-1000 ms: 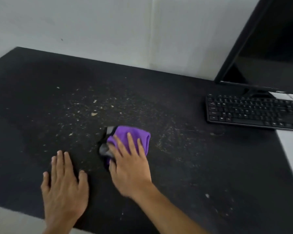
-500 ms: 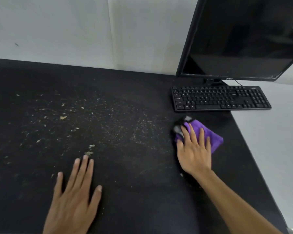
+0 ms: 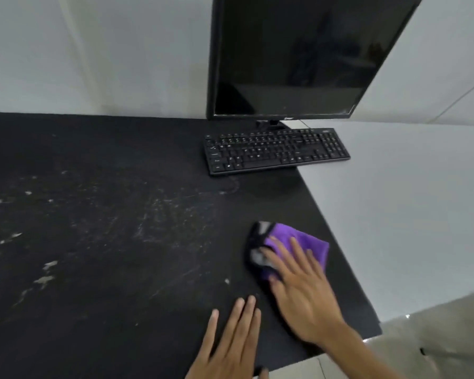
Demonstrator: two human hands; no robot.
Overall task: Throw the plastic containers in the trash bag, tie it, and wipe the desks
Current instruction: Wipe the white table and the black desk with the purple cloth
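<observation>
A folded purple cloth [image 3: 309, 243] with a grey and black edge lies on the black desk [image 3: 107, 269], near its right edge. My right hand [image 3: 301, 291] presses flat on the cloth with straight, spread fingers. My left hand [image 3: 233, 340] rests flat on the desk just to the left of it, near the front edge. Pale crumbs and dusty streaks [image 3: 47, 272] cover the left and middle of the desk. No plastic containers or trash bag are in view.
A black keyboard [image 3: 274, 150] lies at the back right, partly on a white desk [image 3: 408, 203] that adjoins on the right. A dark monitor [image 3: 293, 56] stands behind it against the white wall. Pale floor [image 3: 435, 337] shows at the lower right.
My right hand has slid the cloth from the desk's middle to the right and back toward the front edge. My left hand has followed to the right. The view has turned rightward.
</observation>
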